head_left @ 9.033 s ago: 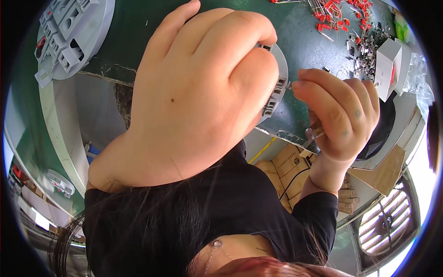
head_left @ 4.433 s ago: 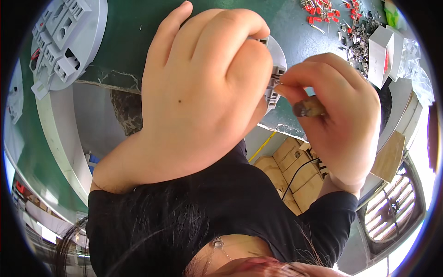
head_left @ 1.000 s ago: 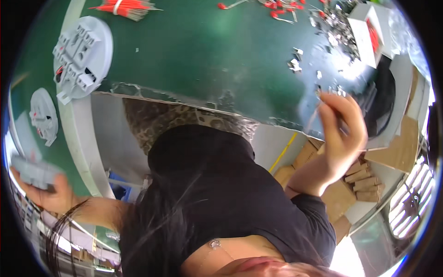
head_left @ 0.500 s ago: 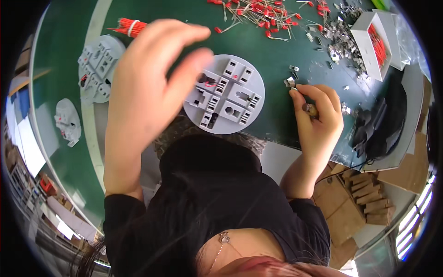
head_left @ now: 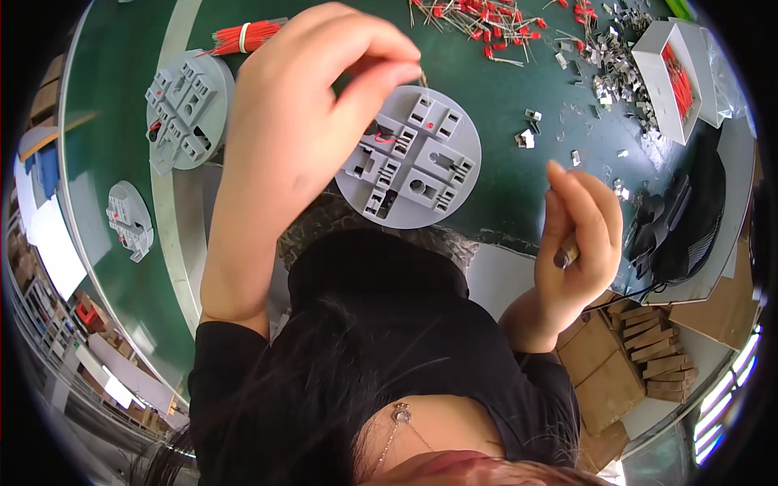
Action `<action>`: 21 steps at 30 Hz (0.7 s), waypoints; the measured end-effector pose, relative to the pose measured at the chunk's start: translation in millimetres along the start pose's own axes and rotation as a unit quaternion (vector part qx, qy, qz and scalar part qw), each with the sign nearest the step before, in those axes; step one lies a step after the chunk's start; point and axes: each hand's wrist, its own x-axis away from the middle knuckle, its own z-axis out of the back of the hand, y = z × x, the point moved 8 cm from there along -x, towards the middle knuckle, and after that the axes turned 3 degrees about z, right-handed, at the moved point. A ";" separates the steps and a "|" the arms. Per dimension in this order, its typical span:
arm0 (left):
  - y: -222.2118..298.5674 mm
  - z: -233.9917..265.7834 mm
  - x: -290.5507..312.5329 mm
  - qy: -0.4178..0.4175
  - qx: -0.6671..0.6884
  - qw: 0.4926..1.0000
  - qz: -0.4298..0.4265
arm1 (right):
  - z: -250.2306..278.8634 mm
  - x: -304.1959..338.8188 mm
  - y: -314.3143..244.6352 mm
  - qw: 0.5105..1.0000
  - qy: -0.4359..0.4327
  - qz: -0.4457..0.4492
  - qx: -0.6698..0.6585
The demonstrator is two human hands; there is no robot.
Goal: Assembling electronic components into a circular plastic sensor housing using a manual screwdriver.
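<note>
My left hand is over the upper left of a round grey plastic base, thumb and forefinger pinched together. A thin wire-like part shows below the fingertips; the rest of it is hidden. The base has raised slotted blocks, a small red part in one block and a short red wire at its left. To the right, my right hand is raised off the table with fingers curled round a short brown rod, its rounded end showing. Whether those fingertips also pinch something small I cannot tell. Small metal clips lie beyond this hand.
Red LEDs with long leads are heaped at the back, beside a pile of metal clips. A white box holds red wires. Left are a bundle of red wires and two more grey bases. A black bag lies right.
My left hand's fingers have closed from apart into a pinch, with a thin part now showing below. My right hand has drawn back from the loose metal clips. The whole view has shifted slightly.
</note>
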 end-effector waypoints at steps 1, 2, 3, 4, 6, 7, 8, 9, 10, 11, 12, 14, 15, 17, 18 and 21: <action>7.4 0.7 8.6 -0.006 0.018 0.999 -0.034 | -1.0 1.1 1.2 1.000 -0.002 -0.006 0.005; 14.7 1.3 17.2 -0.013 0.037 0.997 -0.068 | -3.0 1.9 2.7 1.000 -0.007 -0.006 0.001; 21.1 3.5 23.6 -0.015 0.052 0.994 -0.098 | -5.4 0.9 3.3 1.000 -0.013 -0.004 -0.008; 20.3 1.8 26.4 -0.019 0.055 0.994 -0.095 | -8.4 0.2 3.7 1.000 -0.020 -0.002 -0.017; 21.0 -7.0 32.5 -0.023 0.010 0.994 -0.107 | -12.2 -0.7 10.4 0.996 0.025 -0.041 -0.079; 20.8 -10.1 34.1 -0.026 -0.012 0.993 -0.114 | -11.7 0.4 16.8 0.984 0.074 -0.075 -0.142; 19.0 -12.9 34.8 -0.029 -0.008 0.993 -0.111 | -9.1 4.2 24.8 0.965 0.123 -0.108 -0.204; 18.5 -14.8 35.5 -0.024 -0.020 0.993 -0.115 | -8.0 5.6 25.2 0.966 0.120 -0.112 -0.200; 18.4 -16.7 36.2 -0.019 -0.033 0.992 -0.119 | -7.9 4.9 21.2 0.979 0.086 -0.102 -0.156; 18.5 -18.4 37.0 -0.013 -0.046 0.991 -0.122 | -8.0 4.4 17.7 0.988 0.051 -0.090 -0.111; 18.9 -20.1 37.5 -0.015 -0.043 0.992 -0.118 | -10.0 4.9 15.8 0.995 0.016 -0.078 -0.068; 22.9 -22.4 33.5 -0.037 -0.073 0.989 -0.123 | -10.1 4.0 16.4 0.997 0.014 -0.059 -0.045; 25.2 -23.3 33.3 -0.047 -0.089 0.987 -0.126 | -9.8 3.9 14.5 0.999 0.015 -0.036 -0.024; 30.8 -19.9 36.0 -0.040 -0.105 0.986 -0.125 | -9.3 6.1 10.6 1.000 0.015 -0.010 -0.007; 35.0 -17.2 41.9 -0.035 -0.121 0.984 -0.125 | -8.1 11.9 9.3 0.999 0.015 -0.024 -0.027; 38.8 -11.8 58.5 -0.029 -0.114 0.986 -0.118 | -4.8 25.0 3.6 0.996 0.014 -0.051 -0.071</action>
